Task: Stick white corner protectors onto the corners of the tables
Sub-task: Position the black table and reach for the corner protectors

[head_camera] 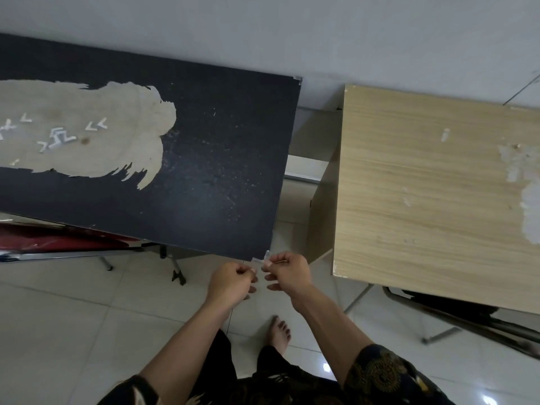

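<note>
A white corner protector [262, 257] sits on the near right corner of the black table [222, 176]. My right hand [287, 271] pinches that protector with its fingertips, right at the corner. My left hand [233, 280] is just left of it below the table edge, fingers curled; whether it holds anything I cannot tell. Another protector [298, 79] is on the far right corner. Several loose white protectors [62, 135] lie on the worn pale patch at the table's left.
A light wooden table [432, 188] stands to the right, with a narrow gap between the tables. A red chair [58, 238] is tucked under the black table, and a black chair [467, 317] under the wooden one. White tiled floor [73, 331] lies below, my bare foot [279, 331] on it.
</note>
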The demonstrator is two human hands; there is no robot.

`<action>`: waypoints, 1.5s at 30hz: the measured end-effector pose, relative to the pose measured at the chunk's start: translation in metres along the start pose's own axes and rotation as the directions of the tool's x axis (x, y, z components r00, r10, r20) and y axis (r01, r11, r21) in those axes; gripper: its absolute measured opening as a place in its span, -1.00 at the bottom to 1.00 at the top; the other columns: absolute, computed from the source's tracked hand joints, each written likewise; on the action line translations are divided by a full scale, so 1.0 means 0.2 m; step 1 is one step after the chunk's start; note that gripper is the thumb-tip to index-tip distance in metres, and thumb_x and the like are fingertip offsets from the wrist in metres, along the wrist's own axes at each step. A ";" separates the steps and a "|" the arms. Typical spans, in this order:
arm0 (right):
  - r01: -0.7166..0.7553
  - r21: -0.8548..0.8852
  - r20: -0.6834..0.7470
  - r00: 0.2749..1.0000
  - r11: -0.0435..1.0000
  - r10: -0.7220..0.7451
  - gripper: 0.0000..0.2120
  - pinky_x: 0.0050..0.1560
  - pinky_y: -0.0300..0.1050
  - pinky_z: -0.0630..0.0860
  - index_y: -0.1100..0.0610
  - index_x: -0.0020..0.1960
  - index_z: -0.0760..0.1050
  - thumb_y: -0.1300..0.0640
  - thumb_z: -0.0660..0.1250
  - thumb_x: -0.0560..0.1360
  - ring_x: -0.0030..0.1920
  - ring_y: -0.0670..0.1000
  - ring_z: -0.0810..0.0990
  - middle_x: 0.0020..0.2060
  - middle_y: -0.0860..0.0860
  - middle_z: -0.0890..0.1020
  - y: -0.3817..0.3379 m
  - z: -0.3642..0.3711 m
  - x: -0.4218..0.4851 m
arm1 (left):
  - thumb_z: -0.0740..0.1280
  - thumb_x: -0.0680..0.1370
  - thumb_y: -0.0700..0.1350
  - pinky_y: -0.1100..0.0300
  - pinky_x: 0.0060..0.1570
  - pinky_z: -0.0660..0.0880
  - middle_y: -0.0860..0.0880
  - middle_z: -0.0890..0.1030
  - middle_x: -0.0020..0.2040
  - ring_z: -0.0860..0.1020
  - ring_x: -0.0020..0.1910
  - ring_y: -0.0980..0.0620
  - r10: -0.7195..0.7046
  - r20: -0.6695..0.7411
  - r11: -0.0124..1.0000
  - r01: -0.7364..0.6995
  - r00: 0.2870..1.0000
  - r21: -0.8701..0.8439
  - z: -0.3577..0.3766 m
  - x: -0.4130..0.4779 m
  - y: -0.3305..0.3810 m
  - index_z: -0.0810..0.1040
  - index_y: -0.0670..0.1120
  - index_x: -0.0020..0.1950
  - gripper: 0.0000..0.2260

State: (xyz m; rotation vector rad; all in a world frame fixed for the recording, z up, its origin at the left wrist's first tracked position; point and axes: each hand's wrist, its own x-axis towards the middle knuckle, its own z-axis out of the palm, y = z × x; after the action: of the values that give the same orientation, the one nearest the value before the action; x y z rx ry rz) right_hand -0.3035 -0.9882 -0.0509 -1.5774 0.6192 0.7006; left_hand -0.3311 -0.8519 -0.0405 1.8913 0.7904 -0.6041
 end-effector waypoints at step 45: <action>-0.032 -0.299 -0.099 0.995 0.954 0.002 -0.92 -0.45 -0.21 0.58 0.12 -0.06 0.56 0.16 0.46 0.52 -0.24 -0.01 0.71 -0.22 0.03 0.70 -0.01 0.03 0.12 | 0.39 0.59 -0.01 0.22 -0.31 0.61 0.02 0.70 -0.26 0.68 -0.31 0.10 -0.043 -0.094 0.999 0.045 0.995 0.015 0.08 0.15 0.02 0.65 -0.10 -0.23 -0.76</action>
State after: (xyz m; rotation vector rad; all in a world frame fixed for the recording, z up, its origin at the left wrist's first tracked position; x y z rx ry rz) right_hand -0.2861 -0.9828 -0.0676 -1.8989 0.6202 0.7603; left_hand -0.3089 -0.8598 -0.0660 1.9335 0.8914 -0.5543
